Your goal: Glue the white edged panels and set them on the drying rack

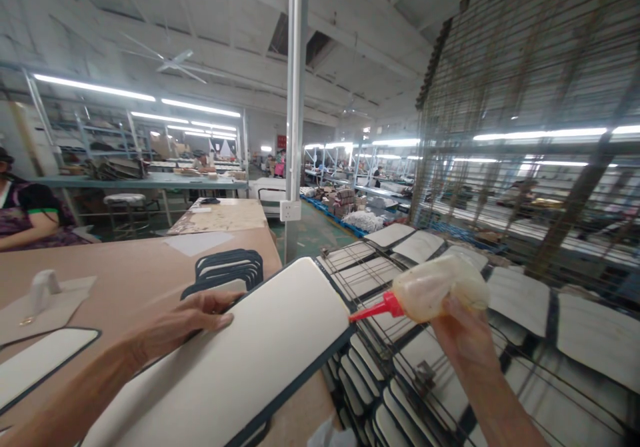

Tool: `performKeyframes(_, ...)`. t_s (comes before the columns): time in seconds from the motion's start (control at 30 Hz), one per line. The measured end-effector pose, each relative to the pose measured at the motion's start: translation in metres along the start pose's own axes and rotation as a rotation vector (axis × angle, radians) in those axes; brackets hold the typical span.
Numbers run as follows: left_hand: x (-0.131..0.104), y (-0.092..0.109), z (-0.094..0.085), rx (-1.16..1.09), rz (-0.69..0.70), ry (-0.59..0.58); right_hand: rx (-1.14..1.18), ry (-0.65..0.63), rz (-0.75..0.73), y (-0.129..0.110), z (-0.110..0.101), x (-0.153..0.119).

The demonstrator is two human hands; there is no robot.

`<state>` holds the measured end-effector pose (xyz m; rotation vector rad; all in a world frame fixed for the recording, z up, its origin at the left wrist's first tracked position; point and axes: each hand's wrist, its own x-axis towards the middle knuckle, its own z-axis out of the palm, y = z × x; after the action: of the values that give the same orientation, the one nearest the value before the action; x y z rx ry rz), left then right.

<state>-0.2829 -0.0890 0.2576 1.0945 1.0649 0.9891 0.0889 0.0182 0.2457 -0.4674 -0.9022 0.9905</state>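
Observation:
My left hand (207, 314) grips the long edge of a cream panel with a dark border (260, 340), thumb on top and fingers mostly hidden behind it. The panel is tilted above the table. In my right hand (465, 320) is a cloudy squeeze bottle (440, 287) with a red nozzle (373, 309), lying on its side with my fingers wrapped round it. The nozzle's tip meets the panel's dark border near its right corner. Yellowish liquid shows inside the bottle.
Similar panels (520, 297) lie on a wire rack (350, 258) to the right, with more stacked below. Behind my left hand is a stack of dark-edged pieces (230, 267) on the brown table (145, 267). A metal post (294, 100) stands ahead; a person (35, 210) sits at left.

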Motion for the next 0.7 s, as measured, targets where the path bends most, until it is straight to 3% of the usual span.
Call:
performKeyframes(0.1,0.007,-0.012,-0.004,0.006,0.001,-0.117,0.001,0.071,-0.020,0.003,0.002,-0.005)
performKeyframes(0.37,0.025,-0.031,-0.004,-0.031,0.054,-0.122,0.024,0.211,-0.094,0.009,0.008,-0.012)
performKeyframes(0.7,0.043,-0.047,0.000,-0.120,0.055,-0.081,0.020,0.197,-0.146,0.014,0.015,-0.020)
